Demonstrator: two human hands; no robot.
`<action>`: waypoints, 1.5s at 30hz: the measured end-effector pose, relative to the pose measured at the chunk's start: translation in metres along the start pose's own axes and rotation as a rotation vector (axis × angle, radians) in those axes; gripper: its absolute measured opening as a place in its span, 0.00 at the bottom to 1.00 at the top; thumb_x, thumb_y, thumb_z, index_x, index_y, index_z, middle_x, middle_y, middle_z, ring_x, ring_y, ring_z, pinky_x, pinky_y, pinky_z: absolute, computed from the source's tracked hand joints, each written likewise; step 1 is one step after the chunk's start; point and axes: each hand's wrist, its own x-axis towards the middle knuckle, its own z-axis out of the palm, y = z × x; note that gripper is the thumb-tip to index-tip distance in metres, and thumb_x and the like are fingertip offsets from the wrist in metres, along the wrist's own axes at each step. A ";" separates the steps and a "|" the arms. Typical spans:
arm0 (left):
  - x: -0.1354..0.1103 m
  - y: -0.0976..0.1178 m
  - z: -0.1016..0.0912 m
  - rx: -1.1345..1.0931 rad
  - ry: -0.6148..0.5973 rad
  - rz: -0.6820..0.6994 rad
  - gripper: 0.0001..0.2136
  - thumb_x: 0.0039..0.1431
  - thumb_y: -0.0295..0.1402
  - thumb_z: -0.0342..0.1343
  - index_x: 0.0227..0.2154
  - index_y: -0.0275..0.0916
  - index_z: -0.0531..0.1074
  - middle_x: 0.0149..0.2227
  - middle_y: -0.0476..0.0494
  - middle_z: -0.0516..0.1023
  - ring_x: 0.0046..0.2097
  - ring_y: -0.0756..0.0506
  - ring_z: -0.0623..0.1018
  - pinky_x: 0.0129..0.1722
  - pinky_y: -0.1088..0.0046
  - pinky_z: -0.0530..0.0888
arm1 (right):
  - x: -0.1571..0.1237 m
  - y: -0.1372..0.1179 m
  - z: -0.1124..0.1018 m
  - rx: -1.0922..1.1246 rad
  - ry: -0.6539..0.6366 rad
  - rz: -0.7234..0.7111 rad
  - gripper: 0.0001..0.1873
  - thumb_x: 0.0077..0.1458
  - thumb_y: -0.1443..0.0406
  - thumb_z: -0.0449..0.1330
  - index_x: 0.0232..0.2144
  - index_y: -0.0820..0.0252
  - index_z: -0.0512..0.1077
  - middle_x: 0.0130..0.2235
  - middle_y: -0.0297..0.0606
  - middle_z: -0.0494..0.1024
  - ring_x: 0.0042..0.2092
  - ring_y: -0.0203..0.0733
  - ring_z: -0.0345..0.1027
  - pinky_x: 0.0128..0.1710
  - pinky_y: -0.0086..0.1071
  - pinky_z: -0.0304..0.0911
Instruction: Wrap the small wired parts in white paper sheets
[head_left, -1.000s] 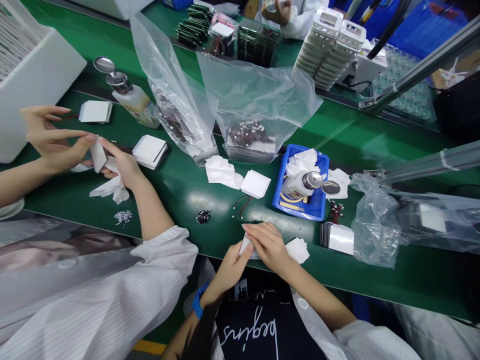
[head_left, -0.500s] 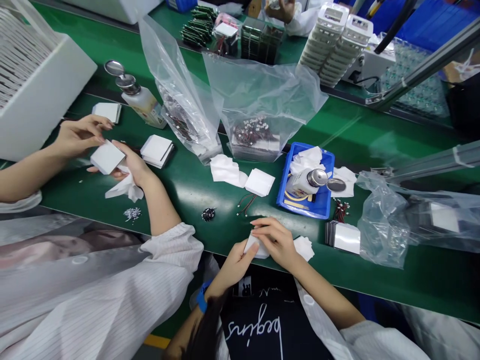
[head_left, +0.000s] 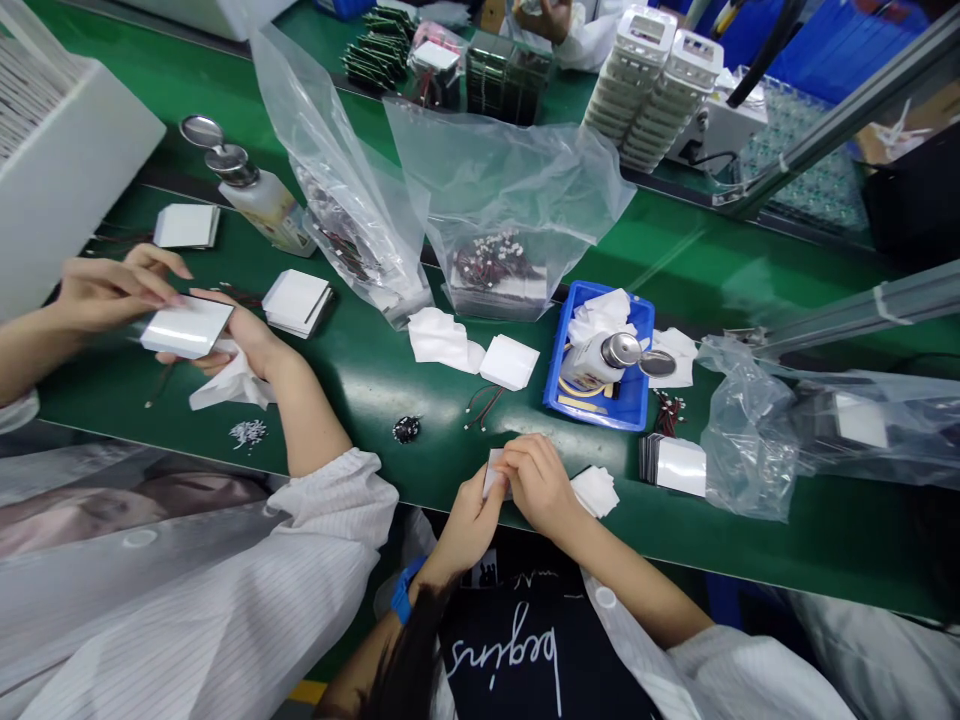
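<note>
My left hand [head_left: 469,512], with a blue band at the wrist, holds a small flat white panel [head_left: 492,466] near the bench's front edge. My right hand [head_left: 538,484] is closed, its fingers pinching at the same panel and hiding most of it. A crumpled white cloth [head_left: 596,491] lies just right of my right hand. Beyond my hands sits a short stack of white panels [head_left: 509,362] with dark red wires [head_left: 486,404] trailing from it. A small pile of black bits [head_left: 406,429] is on the bench to the left.
A blue bin [head_left: 599,408] holds a pump bottle [head_left: 600,362] and tissues. To the right stand a panel stack [head_left: 681,467] and a plastic bag [head_left: 750,440]. Bags of wired parts [head_left: 499,275] stand behind. At left, a co-worker's hands [head_left: 251,335] hold another panel [head_left: 187,327].
My right fingers have curled in closer over the panel, covering more of it. The co-worker's panel has tilted and shifted left. The whole view has slid slightly.
</note>
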 end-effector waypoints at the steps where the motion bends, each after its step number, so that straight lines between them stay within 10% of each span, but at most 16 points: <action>1: 0.000 -0.001 0.001 0.015 -0.002 -0.002 0.14 0.67 0.38 0.43 0.35 0.34 0.70 0.29 0.48 0.71 0.30 0.50 0.68 0.31 0.76 0.67 | 0.000 -0.001 0.000 0.006 -0.001 0.036 0.07 0.65 0.72 0.52 0.39 0.59 0.69 0.36 0.41 0.75 0.38 0.42 0.66 0.36 0.37 0.64; 10: 0.002 -0.003 0.006 0.068 0.004 -0.029 0.16 0.68 0.36 0.42 0.48 0.33 0.69 0.29 0.48 0.73 0.28 0.50 0.71 0.30 0.75 0.68 | 0.000 -0.010 0.002 0.123 0.056 0.217 0.10 0.65 0.72 0.52 0.42 0.57 0.71 0.38 0.41 0.76 0.40 0.43 0.70 0.40 0.39 0.69; 18: 0.003 -0.014 -0.001 -0.322 0.024 -0.113 0.22 0.63 0.48 0.52 0.51 0.36 0.70 0.48 0.39 0.77 0.49 0.43 0.76 0.51 0.69 0.72 | -0.010 -0.005 -0.013 0.281 0.008 0.110 0.18 0.67 0.63 0.50 0.57 0.58 0.63 0.49 0.49 0.76 0.52 0.48 0.72 0.49 0.43 0.72; 24: 0.007 -0.018 -0.001 -0.310 0.148 -0.154 0.24 0.60 0.55 0.52 0.34 0.34 0.75 0.31 0.46 0.76 0.35 0.48 0.73 0.38 0.75 0.71 | -0.015 -0.001 -0.016 0.302 -0.055 -0.079 0.16 0.67 0.64 0.48 0.55 0.61 0.65 0.46 0.50 0.78 0.50 0.46 0.73 0.45 0.41 0.74; 33: 0.005 0.004 -0.009 -0.064 0.053 -0.089 0.25 0.66 0.51 0.44 0.41 0.33 0.76 0.31 0.45 0.76 0.32 0.48 0.72 0.33 0.75 0.69 | 0.004 0.002 -0.027 0.447 0.105 0.283 0.10 0.67 0.68 0.51 0.42 0.56 0.72 0.34 0.38 0.79 0.36 0.40 0.75 0.36 0.35 0.73; 45: 0.008 -0.002 -0.008 0.037 -0.072 0.049 0.20 0.69 0.46 0.42 0.32 0.35 0.70 0.23 0.52 0.66 0.24 0.52 0.63 0.25 0.77 0.62 | 0.011 0.014 -0.020 0.225 -0.195 0.100 0.09 0.66 0.70 0.52 0.44 0.59 0.72 0.38 0.40 0.80 0.39 0.41 0.74 0.40 0.36 0.72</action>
